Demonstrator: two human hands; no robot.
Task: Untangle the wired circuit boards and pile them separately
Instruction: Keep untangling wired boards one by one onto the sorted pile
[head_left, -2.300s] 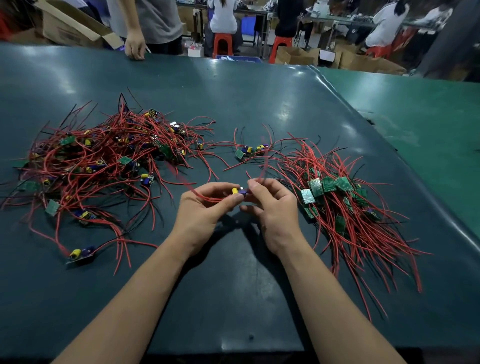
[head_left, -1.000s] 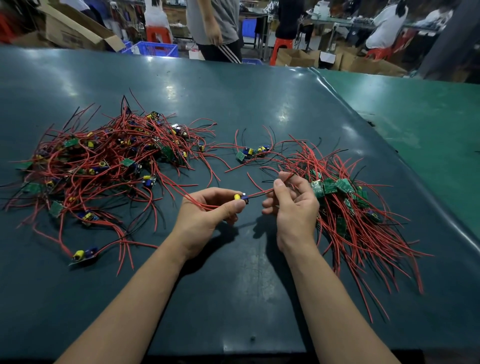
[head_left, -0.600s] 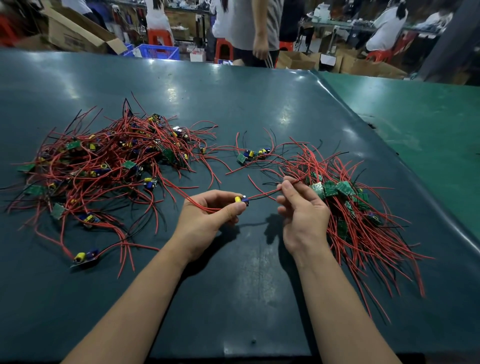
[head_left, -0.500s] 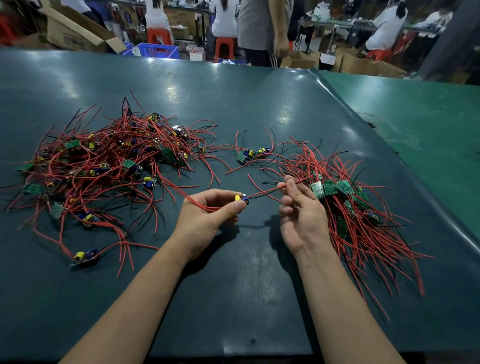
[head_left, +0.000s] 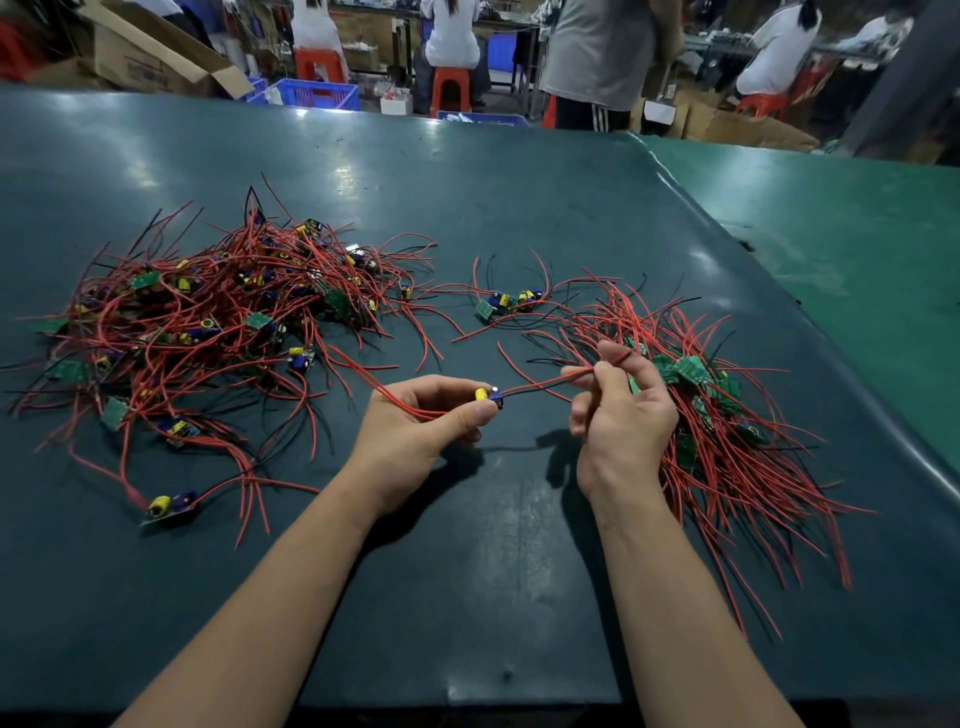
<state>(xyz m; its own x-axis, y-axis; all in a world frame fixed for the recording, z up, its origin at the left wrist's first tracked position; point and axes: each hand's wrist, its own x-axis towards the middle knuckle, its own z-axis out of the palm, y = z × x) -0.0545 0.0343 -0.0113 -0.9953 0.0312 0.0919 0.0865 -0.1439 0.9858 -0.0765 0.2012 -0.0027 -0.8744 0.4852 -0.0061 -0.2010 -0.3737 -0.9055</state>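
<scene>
Since half a second ago my right hand (head_left: 621, 415) has drawn further right, pinching the red wires (head_left: 545, 383) taut. My left hand (head_left: 415, 421) grips the small circuit board with yellow and blue parts (head_left: 489, 397) above the dark green table (head_left: 493, 571), between the tangled heap (head_left: 208, 317) and the sorted pile (head_left: 727, 426).

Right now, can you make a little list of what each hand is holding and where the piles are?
left hand: pinches small board with yellow part
right hand: fingers pinch that board's red wires
tangled pile: left side of table
sorted pile: right side, beside right hand
stray boards: between the piles
</scene>
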